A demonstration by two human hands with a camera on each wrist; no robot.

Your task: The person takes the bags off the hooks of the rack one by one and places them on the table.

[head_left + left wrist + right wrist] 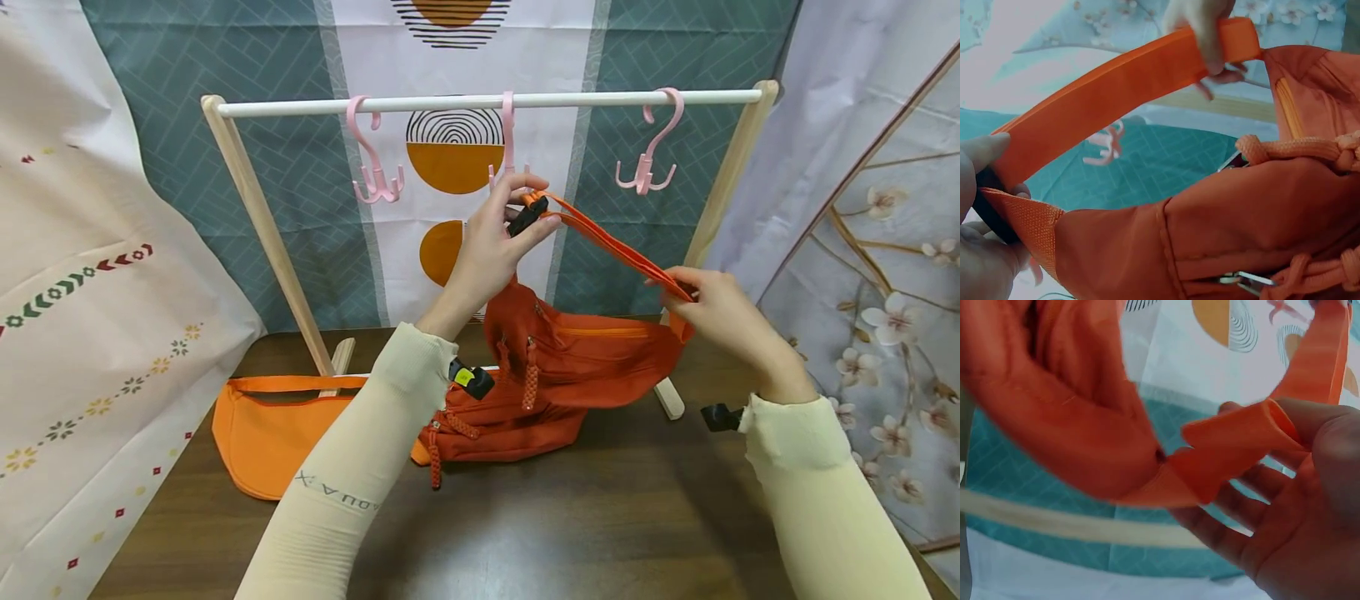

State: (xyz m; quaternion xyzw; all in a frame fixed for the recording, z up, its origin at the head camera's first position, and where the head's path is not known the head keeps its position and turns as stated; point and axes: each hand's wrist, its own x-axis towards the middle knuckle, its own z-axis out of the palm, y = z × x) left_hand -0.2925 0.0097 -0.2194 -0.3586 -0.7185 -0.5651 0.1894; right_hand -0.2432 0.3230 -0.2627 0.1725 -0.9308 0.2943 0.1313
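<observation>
A rust-orange waist bag (pixel 600 358) with braided zipper pulls hangs in the air between both hands. My left hand (pixel 491 237) pinches its strap at the black buckle (pixel 528 217), just below the middle pink hook (pixel 508 133). Farther right, my right hand (pixel 712 308) grips the doubled orange strap (pixel 615 246) close to the bag's end. In the right wrist view the strap folds over between thumb and fingers (pixel 1222 506). In the left wrist view the strap (pixel 1110 94) stretches from one hand to the other above the bag body (pixel 1260 219).
A wooden rack with a white rod (pixel 435 103) carries pink hooks at left (pixel 375 158) and right (pixel 651 150). On the brown table (pixel 525 533) lie a second rust-orange bag (pixel 510 433) and a light orange bag (pixel 262 442). Patterned cloths hang behind and at both sides.
</observation>
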